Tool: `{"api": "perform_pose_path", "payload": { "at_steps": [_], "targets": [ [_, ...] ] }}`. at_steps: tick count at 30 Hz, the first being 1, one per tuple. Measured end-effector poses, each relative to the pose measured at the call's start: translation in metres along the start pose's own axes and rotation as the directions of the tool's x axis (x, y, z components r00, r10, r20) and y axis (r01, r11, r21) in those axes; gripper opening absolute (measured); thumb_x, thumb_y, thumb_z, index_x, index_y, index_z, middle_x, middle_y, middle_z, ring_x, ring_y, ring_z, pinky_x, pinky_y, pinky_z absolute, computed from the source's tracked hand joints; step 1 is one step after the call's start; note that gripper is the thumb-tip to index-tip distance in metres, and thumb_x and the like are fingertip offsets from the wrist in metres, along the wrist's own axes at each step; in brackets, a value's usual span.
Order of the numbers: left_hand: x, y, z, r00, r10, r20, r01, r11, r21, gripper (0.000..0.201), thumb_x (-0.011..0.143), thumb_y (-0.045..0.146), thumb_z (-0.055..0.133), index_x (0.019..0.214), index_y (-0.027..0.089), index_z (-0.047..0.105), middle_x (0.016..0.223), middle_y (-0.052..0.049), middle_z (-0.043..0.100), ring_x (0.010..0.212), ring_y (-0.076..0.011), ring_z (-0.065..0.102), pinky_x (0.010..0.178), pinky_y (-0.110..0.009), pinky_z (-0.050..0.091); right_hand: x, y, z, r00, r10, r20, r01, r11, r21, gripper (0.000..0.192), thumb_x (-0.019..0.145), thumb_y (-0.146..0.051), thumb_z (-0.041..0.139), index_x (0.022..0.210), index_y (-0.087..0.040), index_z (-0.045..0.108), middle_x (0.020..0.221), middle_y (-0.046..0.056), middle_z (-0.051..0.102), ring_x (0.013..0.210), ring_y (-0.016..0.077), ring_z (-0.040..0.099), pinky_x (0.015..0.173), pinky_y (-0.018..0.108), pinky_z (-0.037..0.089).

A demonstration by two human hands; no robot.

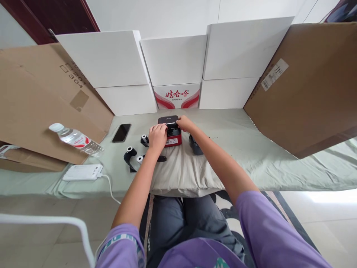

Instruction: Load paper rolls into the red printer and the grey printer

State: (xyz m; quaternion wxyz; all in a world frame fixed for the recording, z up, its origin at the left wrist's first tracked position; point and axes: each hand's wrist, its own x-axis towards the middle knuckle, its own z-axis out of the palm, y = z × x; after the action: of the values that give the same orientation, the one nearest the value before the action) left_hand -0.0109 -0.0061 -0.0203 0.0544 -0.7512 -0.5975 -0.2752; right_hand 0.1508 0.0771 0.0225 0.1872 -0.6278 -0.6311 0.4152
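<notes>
A small red and black label printer (172, 134) stands on a grey cushion (184, 171) at the table's middle. My left hand (157, 135) rests on the printer's left front, fingers curled over its top edge. My right hand (185, 123) grips the printer's right rear corner. Three small white rolls on black cores (131, 152) lie just left of the cushion. A dark oblong part (195, 146) lies to the right of the printer, partly hidden by my right forearm.
A black phone (121, 132) lies flat to the left. A water bottle (75, 139) lies on its side on cardboard, and a white power bank (82, 172) with a cable sits near the front edge. White boxes (174, 61) and cardboard sheets (306, 85) wall the back and sides.
</notes>
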Motion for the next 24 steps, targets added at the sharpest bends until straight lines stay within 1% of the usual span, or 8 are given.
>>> {"api": "perform_pose_path", "payload": {
  "at_steps": [5,8,11,13,15,20,22,24],
  "targets": [
    [0.007,0.0,-0.001,1.0,-0.018,0.017,0.019,1.0,-0.007,0.028,0.102,0.02,0.046,0.113,0.024,0.071,0.13,-0.011,0.074,0.127,-0.0302,0.063,0.109,-0.044,0.04,0.004,0.008,0.0,0.993,-0.086,-0.081,0.073,0.987,-0.146,0.023,0.095,-0.022,0.052,0.105,-0.013,0.071,0.099,0.014,0.075,0.075,0.0202,0.07,0.062,0.027,0.054],
    [0.012,-0.001,0.002,0.999,-0.025,0.033,0.027,0.999,-0.045,0.023,0.101,0.024,0.052,0.112,0.025,0.072,0.117,-0.01,0.078,0.119,-0.0306,0.066,0.11,-0.044,0.04,0.005,0.014,0.0,0.991,-0.09,-0.094,0.074,0.983,-0.167,0.03,0.092,-0.025,0.056,0.117,-0.016,0.071,0.111,0.014,0.076,0.089,0.0225,0.073,0.067,0.027,0.056],
    [0.018,-0.01,0.01,0.994,-0.107,-0.011,0.1,0.955,-0.279,0.023,0.103,0.033,0.052,0.108,0.025,0.073,0.112,-0.008,0.079,0.112,-0.0268,0.07,0.108,-0.04,0.044,0.004,0.019,0.001,0.999,-0.044,-0.011,0.043,0.993,-0.106,0.04,0.092,-0.027,0.057,0.131,-0.018,0.065,0.106,0.012,0.075,0.079,0.0206,0.07,0.059,0.026,0.053],
    [0.021,-0.02,0.015,0.966,-0.25,-0.062,0.193,0.862,-0.47,0.029,0.104,0.035,0.047,0.106,0.024,0.074,0.113,-0.007,0.079,0.111,-0.0237,0.071,0.103,-0.034,0.048,0.003,0.021,0.001,0.999,-0.027,0.033,0.03,0.997,-0.076,0.042,0.095,-0.029,0.055,0.135,-0.019,0.062,0.101,0.012,0.073,0.068,0.0178,0.065,0.054,0.026,0.05],
    [0.022,-0.033,0.018,0.928,-0.368,-0.059,0.27,0.774,-0.573,0.026,0.099,0.03,0.051,0.103,0.022,0.075,0.113,-0.007,0.079,0.112,-0.0226,0.07,0.103,-0.033,0.05,0.002,0.021,0.002,0.999,-0.019,0.05,0.022,0.998,-0.057,0.042,0.097,-0.03,0.053,0.137,-0.018,0.06,0.101,0.011,0.071,0.061,0.0153,0.061,0.051,0.025,0.047],
    [0.02,-0.054,0.017,0.943,-0.33,0.038,0.292,0.768,-0.57,0.02,0.082,0.018,0.061,0.094,0.021,0.076,0.123,-0.007,0.075,0.122,-0.0243,0.066,0.111,-0.037,0.048,0.001,0.017,0.003,0.998,-0.008,0.064,0.01,0.999,-0.032,0.038,0.098,-0.028,0.052,0.134,-0.018,0.059,0.089,0.008,0.068,0.056,0.0155,0.057,0.053,0.028,0.046],
    [0.022,-0.054,0.019,0.905,-0.417,0.082,0.377,0.7,-0.607,0.025,0.083,0.02,0.063,0.106,0.021,0.075,0.128,-0.009,0.073,0.122,-0.0244,0.066,0.109,-0.037,0.05,0.0,0.016,0.003,0.996,0.02,0.083,-0.022,1.0,0.017,0.035,0.098,-0.029,0.053,0.131,-0.02,0.06,0.08,0.004,0.063,0.052,0.0139,0.052,0.054,0.028,0.045],
    [0.025,-0.051,0.024,0.816,-0.554,0.165,0.499,0.532,-0.684,0.035,0.084,0.02,0.065,0.118,0.022,0.071,0.133,-0.011,0.071,0.12,-0.0237,0.068,0.102,-0.034,0.055,0.0,0.016,0.003,0.992,0.054,0.113,-0.063,0.995,0.075,0.034,0.099,-0.028,0.051,0.131,-0.023,0.059,0.073,0.0,0.057,0.049,0.0117,0.046,0.054,0.026,0.043]
  ]
}}
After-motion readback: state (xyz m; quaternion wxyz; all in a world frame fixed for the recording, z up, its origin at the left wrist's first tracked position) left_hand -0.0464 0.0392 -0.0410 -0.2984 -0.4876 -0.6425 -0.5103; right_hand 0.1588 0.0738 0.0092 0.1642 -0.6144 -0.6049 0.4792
